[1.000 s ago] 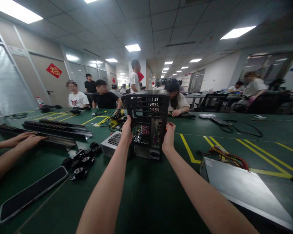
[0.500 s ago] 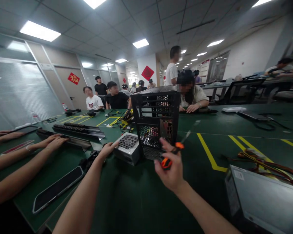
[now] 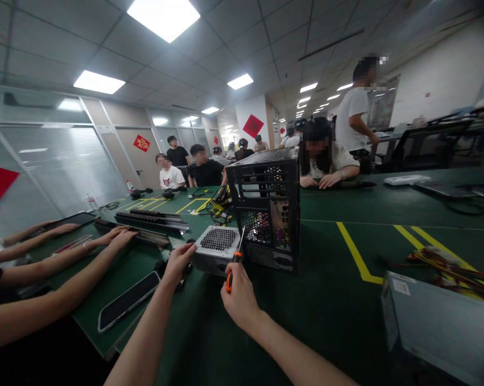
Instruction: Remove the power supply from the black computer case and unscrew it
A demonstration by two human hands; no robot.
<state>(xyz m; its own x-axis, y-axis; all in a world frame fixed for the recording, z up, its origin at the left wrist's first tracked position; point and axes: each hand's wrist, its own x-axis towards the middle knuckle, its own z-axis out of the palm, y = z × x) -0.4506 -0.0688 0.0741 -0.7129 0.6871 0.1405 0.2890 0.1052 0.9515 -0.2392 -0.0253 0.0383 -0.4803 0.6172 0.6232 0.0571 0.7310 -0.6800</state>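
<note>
My left hand [image 3: 179,262] grips the left side of a grey computer power supply [image 3: 203,247], which lies on the table with its round fan grille facing up. A screwdriver [image 3: 236,258] with an orange and black handle is held in my right hand [image 3: 240,297], fingers wrapped around it. Its shaft points up and away, in front of the gap between the power supply and a black computer case [image 3: 282,258]. Whether the tip touches either one I cannot tell. The case stands upright just to the right, its perforated back panel towards me.
On the green table [image 3: 326,332], a phone [image 3: 129,301] lies to the left, near a co-worker's arms and long black metal parts [image 3: 151,220]. A larger grey metal box [image 3: 446,332] with coloured cables [image 3: 446,268] sits at the right. Another person leans on the far side.
My right hand has moved left with the screwdriver, from in front of the case to the power supply's right front. My left hand stays at the power supply. A standing person has walked right.
</note>
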